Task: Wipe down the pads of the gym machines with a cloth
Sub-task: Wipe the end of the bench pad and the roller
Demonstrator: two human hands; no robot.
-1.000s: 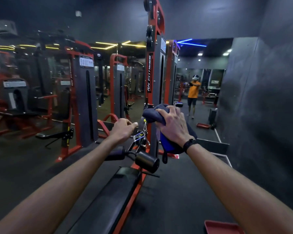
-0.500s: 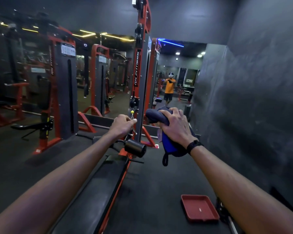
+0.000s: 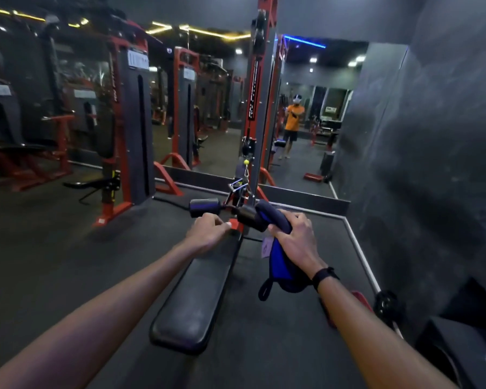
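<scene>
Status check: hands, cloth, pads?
Right hand pressing blue cloth on right black roller pad. Left hand closed, empty. Nothing blocking.

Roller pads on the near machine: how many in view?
2. The left roller pad is bare, beyond the left hand. The right roller pad is partly under the cloth gripped by the right hand.

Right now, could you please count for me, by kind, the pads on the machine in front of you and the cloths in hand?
Roller pads: 2 (left, right)
Bench pad: 1
Cloth: 1, in the right hand
Total: 4
</scene>
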